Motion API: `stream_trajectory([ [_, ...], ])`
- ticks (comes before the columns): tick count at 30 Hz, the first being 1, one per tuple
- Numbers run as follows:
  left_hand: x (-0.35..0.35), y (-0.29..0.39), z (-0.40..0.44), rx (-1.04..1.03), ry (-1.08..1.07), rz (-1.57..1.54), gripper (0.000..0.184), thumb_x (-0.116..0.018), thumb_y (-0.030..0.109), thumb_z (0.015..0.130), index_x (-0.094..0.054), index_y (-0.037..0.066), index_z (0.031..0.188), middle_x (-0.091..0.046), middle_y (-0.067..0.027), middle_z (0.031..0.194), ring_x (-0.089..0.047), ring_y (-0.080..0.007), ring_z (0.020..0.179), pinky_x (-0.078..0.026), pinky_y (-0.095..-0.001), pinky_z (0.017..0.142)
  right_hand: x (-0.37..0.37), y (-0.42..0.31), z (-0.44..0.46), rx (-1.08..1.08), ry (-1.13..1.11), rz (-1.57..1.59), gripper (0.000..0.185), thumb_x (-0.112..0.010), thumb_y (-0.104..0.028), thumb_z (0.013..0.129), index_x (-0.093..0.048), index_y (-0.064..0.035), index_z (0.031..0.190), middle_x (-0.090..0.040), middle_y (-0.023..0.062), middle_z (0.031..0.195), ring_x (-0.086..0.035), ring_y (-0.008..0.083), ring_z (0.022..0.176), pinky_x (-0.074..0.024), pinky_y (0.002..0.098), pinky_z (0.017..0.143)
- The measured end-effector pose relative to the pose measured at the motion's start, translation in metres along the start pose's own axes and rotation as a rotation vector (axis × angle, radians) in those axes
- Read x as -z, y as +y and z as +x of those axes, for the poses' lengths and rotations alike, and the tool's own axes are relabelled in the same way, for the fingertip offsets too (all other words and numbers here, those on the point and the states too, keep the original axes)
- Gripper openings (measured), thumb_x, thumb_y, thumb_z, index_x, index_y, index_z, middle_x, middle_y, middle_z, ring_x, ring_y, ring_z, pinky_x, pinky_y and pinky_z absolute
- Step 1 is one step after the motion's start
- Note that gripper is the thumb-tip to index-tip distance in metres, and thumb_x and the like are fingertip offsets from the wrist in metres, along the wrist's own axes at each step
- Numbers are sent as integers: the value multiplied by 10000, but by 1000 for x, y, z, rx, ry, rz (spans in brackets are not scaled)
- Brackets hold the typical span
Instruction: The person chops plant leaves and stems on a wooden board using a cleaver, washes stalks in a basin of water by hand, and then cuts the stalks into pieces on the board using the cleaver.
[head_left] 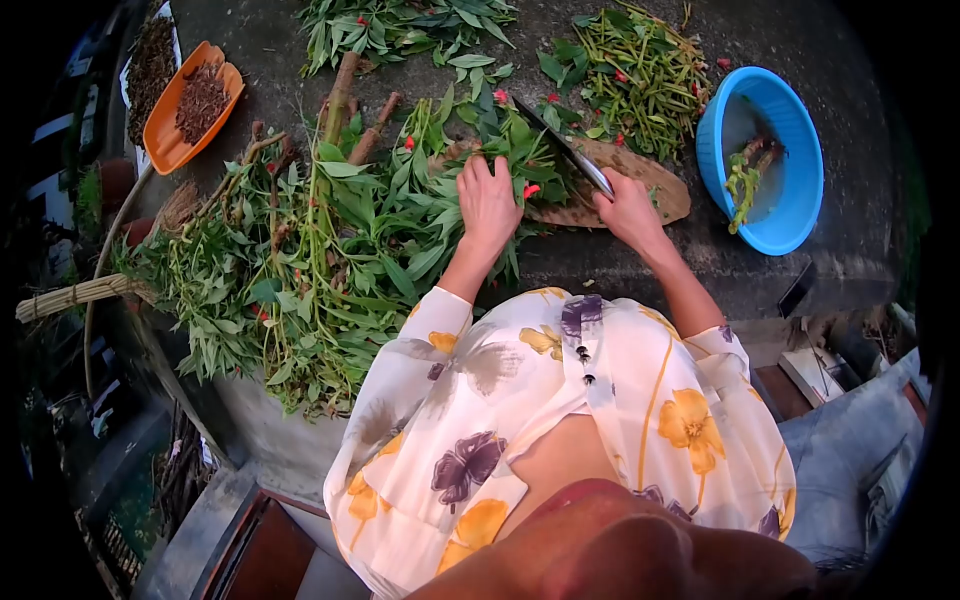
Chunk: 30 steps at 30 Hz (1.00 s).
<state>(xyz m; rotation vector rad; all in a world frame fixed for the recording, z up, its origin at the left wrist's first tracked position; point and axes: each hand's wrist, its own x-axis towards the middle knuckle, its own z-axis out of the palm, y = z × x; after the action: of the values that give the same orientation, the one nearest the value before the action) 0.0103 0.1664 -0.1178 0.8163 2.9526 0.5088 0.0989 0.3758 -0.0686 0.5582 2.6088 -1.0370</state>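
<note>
Dark concrete slab [575,262]. Near edge, left part: big heap of leafy green stems with red blossoms [335,225], spilling over the edge; pale bundle of thin sticks [75,297] juts out past the near left corner. Near edge, right part: dark flat rectangular item [797,290].

Just in from near edge, middle: left hand [490,205] on the green leafy stems at the board [515,150], fingers curled over them; how tightly they grip, cannot tell. Right hand [628,208] closed round the handle end of a long dark-bladed knife [562,148], blade slanting away and left, beside the leaves. Both over brown rounded wooden board [668,195], partly covered by leaves.

Toward right edge: round blue plastic basin [812,160], cut stems with brown ends [745,185] leaning inside, tips on its near-left rim.

Farther, left of middle: thick brown stalks [342,95] stick out of the heap. Far left corner: orange plastic scoop [165,140] holding reddish-brown bits [203,100]. Far edge, middle: loose leafy sprigs [400,30]. Far right: pile of cut green stems [640,75], some red petals.
</note>
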Motion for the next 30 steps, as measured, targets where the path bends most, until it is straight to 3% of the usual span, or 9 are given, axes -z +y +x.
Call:
stream_trajectory([
  [4, 3, -9, 16, 94, -186, -4, 477, -769, 67, 693, -525, 8, 1098, -570, -209, 1083, -556, -406, 1079, -469, -462, 868, 9, 3, -3, -30, 10, 179, 185, -623, -143, 854, -603, 26, 924, -622, 238, 717, -620, 442, 698, -469, 483, 661],
  [9, 30, -37, 19, 202, -55, -248, 450, -784, 136, 752, -509, -28, 1068, -627, -248, 965, -618, -452, 913, -498, -525, 762, 42, 1, -25, -108, -25, 225, 217, -645, -183, 854, -605, 22, 911, -560, 157, 671, -572, 283, 627, -444, 417, 640],
  [14, 66, -62, 6, 292, -12, -410, 525, -762, 145, 742, -543, -5, 1195, -696, -223, 923, -661, -440, 868, -518, -515, 746, 54, 25, -27, -61, -293, 123, 211, -660, -178, 833, -625, 14, 916, -589, 161, 692, -592, 279, 655, -456, 412, 654],
  [16, 67, -67, 5, 281, -28, -382, 527, -751, 135, 741, -542, -4, 1205, -700, -210, 926, -665, -431, 861, -524, -500, 725, 49, 35, -6, -11, -279, 108, 213, -660, -174, 830, -633, 11, 931, -601, 163, 699, -600, 281, 658, -458, 414, 655],
  [20, 67, -50, 4, 268, -76, -367, 595, -821, 133, 702, -539, -7, 1206, -681, -204, 855, -661, -420, 814, -515, -497, 697, 42, 22, 35, -17, 10, 116, 233, -649, -200, 857, -642, -11, 994, -591, 153, 690, -597, 280, 639, -458, 411, 647],
  [22, 54, -36, 8, 201, -75, -250, 598, -861, 168, 684, -502, -61, 1104, -661, -240, 872, -652, -440, 809, -515, -508, 672, 44, 15, 39, -9, 38, 160, 238, -651, -212, 861, -640, -16, 993, -587, 152, 689, -592, 285, 634, -457, 411, 644],
  [24, 44, -10, 16, 247, -170, -266, 603, -870, 204, 684, -492, -58, 1074, -645, -252, 899, -637, -454, 844, -508, -518, 705, 46, 8, 38, -2, 67, 202, 242, -652, -225, 865, -638, -20, 993, -583, 152, 687, -587, 289, 629, -456, 410, 641],
  [27, -14, -6, 14, 61, -138, -106, 671, -894, 276, 657, -485, -20, 1100, -573, -209, 995, -573, -393, 954, -481, -465, 805, 47, -6, 12, -59, 75, 128, 247, -662, -248, 869, -639, -27, 977, -570, 139, 669, -583, 288, 622, -447, 401, 631],
  [30, 4, 2, 17, 46, -108, -75, 708, -909, 298, 632, -478, -21, 1094, -544, -191, 1007, -557, -362, 947, -466, -456, 815, 32, 6, -8, -65, 97, 195, 224, -670, -214, 883, -646, -20, 992, -529, 114, 629, -549, 231, 578, -429, 372, 587],
])
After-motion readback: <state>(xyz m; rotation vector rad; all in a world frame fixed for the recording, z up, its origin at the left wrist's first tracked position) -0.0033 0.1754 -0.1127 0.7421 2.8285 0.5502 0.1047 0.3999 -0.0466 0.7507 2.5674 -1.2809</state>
